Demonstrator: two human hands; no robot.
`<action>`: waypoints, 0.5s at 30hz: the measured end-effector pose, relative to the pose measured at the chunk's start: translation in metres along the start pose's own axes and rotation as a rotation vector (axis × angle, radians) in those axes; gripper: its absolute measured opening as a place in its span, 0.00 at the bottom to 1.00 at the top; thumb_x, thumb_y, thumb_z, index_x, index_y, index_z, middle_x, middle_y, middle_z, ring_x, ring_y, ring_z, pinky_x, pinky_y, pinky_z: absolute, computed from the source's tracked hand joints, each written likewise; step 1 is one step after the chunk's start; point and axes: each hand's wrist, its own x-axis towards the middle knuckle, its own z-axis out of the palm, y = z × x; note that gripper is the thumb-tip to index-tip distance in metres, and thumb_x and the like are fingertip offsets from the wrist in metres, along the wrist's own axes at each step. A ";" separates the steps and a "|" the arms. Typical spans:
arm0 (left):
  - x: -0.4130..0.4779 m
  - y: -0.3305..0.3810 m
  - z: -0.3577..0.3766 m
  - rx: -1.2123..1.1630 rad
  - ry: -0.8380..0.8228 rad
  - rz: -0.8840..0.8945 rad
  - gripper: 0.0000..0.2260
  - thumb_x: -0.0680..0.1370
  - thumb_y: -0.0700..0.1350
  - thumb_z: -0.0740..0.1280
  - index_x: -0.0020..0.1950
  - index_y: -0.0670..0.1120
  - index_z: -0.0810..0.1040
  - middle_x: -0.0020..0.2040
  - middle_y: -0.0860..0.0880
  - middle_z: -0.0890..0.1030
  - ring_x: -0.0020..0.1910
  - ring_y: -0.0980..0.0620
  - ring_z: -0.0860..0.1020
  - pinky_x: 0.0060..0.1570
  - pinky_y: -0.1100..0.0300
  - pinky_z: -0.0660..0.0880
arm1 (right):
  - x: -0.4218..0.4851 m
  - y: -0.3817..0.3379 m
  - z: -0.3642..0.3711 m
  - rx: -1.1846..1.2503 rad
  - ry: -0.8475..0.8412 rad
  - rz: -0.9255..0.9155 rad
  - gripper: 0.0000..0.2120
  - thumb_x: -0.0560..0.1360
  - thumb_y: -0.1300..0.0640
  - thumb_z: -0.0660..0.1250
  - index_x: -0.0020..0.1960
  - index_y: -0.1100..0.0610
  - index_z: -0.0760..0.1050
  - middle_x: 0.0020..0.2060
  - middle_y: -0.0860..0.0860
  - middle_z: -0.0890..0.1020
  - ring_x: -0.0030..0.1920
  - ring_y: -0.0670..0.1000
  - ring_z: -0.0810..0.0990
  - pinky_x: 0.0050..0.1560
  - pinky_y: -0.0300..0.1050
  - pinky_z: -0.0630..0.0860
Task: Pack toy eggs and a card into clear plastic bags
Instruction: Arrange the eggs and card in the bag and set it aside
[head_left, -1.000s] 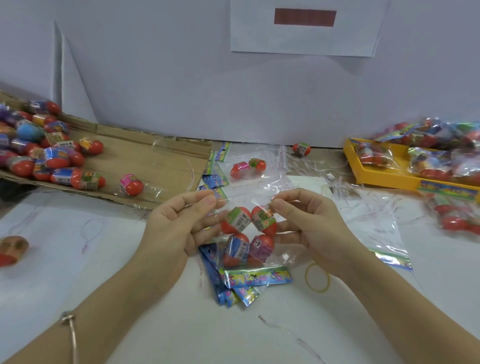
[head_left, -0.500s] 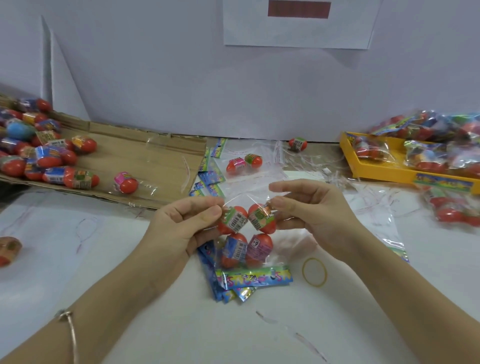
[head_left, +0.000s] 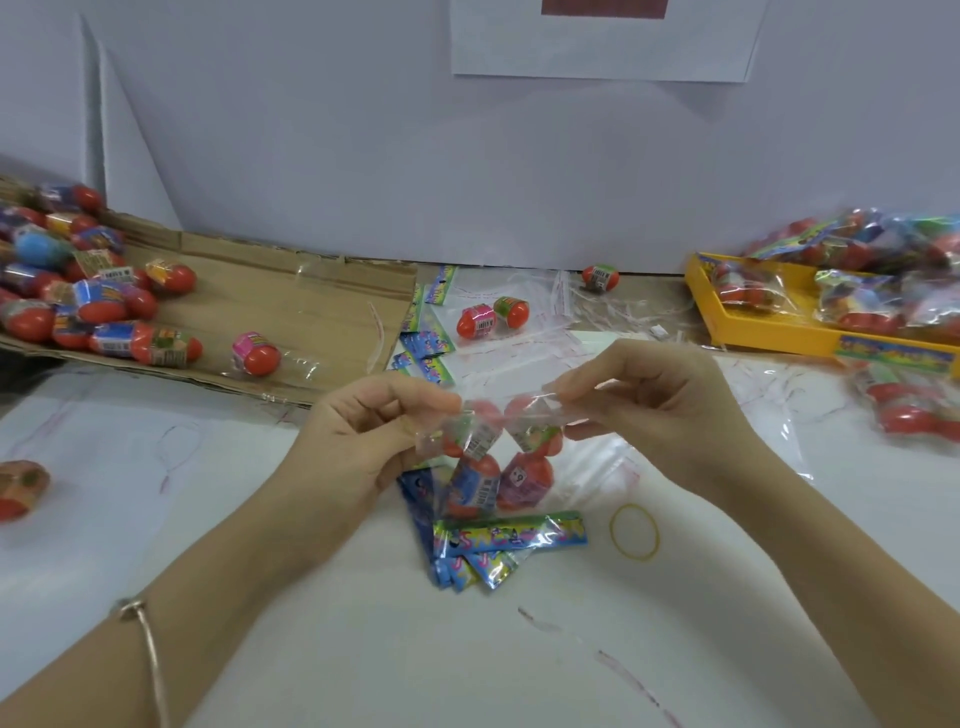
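At frame centre, the left hand (head_left: 374, 436) and the right hand (head_left: 660, 410) each pinch the mouth strip of the clear bag (head_left: 524, 410), which holds four toy eggs (head_left: 475, 486) in two rows of two and one card (head_left: 511, 535) at its bottom. Probable fault: the upper two eggs crowd the mouth, so an uneven pinch could leave the seal gapped and spill one. One rubber band (head_left: 634, 531) lies right of the card.
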 end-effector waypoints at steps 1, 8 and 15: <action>0.000 -0.001 -0.001 0.010 0.002 0.010 0.10 0.69 0.36 0.66 0.36 0.47 0.86 0.41 0.45 0.86 0.45 0.51 0.85 0.41 0.64 0.80 | -0.002 0.001 0.000 -0.047 0.000 -0.015 0.20 0.71 0.72 0.69 0.37 0.47 0.83 0.43 0.53 0.85 0.40 0.55 0.85 0.41 0.43 0.82; 0.000 0.001 -0.003 0.123 0.016 0.110 0.11 0.69 0.41 0.68 0.42 0.55 0.87 0.39 0.53 0.85 0.40 0.57 0.83 0.38 0.64 0.80 | -0.004 0.009 0.004 -0.240 0.011 -0.148 0.11 0.72 0.67 0.65 0.43 0.52 0.80 0.43 0.47 0.84 0.40 0.51 0.85 0.40 0.47 0.83; 0.000 0.000 -0.002 0.171 0.001 0.098 0.27 0.76 0.25 0.59 0.27 0.50 0.81 0.38 0.52 0.85 0.43 0.57 0.84 0.36 0.65 0.79 | -0.005 0.014 0.000 -0.314 0.006 -0.215 0.13 0.72 0.70 0.63 0.43 0.54 0.81 0.44 0.51 0.84 0.41 0.49 0.84 0.40 0.47 0.82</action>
